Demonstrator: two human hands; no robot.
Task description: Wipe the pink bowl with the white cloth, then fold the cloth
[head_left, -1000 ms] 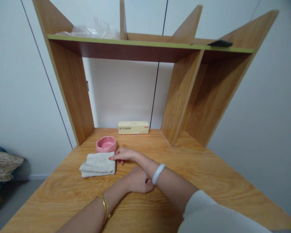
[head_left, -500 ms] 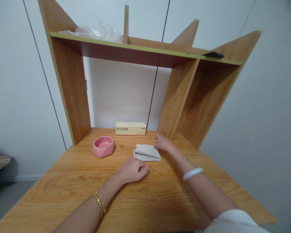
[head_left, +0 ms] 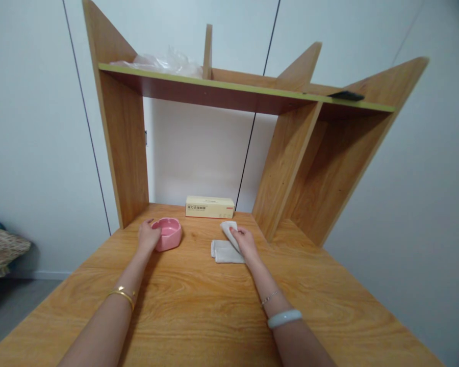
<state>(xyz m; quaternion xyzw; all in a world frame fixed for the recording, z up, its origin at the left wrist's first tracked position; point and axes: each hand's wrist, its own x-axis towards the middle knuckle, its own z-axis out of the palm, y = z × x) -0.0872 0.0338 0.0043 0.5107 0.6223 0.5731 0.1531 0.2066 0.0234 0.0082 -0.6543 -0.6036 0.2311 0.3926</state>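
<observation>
Before the box (head_left: 209,208), the left hand (head_left: 150,236) is gripping the pink bowl (head_left: 172,239), the right hand (head_left: 245,241) is pinching the cloth (head_left: 226,252).

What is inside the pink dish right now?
The left hand has its thumb over the rim of the pink dish. Pink inner surface shows there; what lies behind the hand and the near wall is covered and cannot be seen.
</observation>
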